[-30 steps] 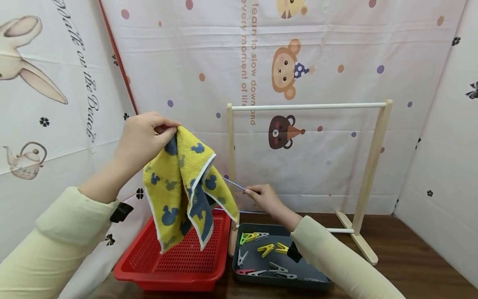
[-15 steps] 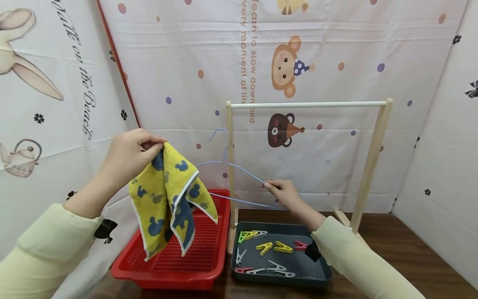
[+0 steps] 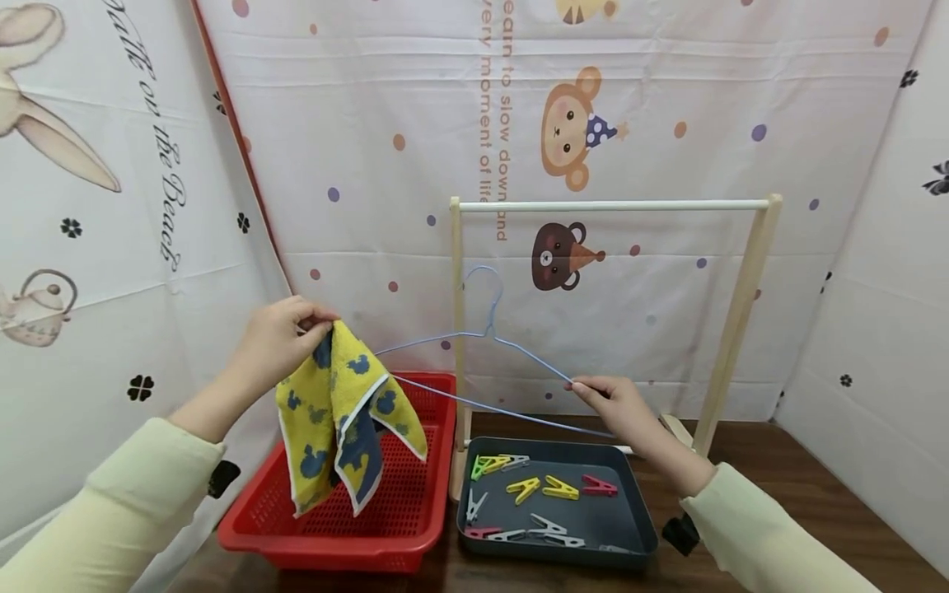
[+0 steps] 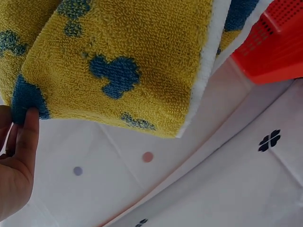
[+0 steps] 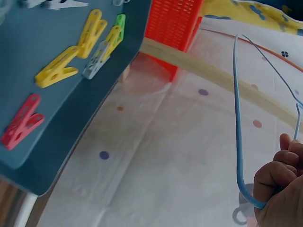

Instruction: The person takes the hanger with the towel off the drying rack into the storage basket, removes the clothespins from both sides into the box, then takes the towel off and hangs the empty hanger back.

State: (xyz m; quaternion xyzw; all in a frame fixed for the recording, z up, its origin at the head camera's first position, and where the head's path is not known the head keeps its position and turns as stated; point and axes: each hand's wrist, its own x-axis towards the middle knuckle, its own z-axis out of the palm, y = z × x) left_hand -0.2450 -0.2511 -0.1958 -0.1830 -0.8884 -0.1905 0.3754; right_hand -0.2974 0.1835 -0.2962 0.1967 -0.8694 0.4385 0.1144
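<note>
From my left hand (image 3: 278, 342) hangs a yellow and blue towel (image 3: 307, 420) with white edging, pinched at its top between thumb and fingers. The left wrist view shows the towel (image 4: 137, 71) close up and the fingertips gripping its corner. My right hand (image 3: 619, 408) grips a thin light-blue wire hanger (image 3: 535, 357) near its right shoulder; in the right wrist view the fingers are curled round the hanger (image 5: 238, 127). The hanger is upright with its hook at the top. Its left end is hidden behind the towel.
A red perforated basket (image 3: 415, 539) stands below the towel. Beside it, a dark grey tray (image 3: 593, 453) holds several clothespins (image 3: 561, 487). Behind stands a wooden rack with a white top bar (image 3: 615, 206). Printed curtains enclose the brown table (image 3: 793, 494).
The hanger has come out from behind the towel and moved right with my right hand, now upright with its hook showing. My left hand and the towel have gone lower.
</note>
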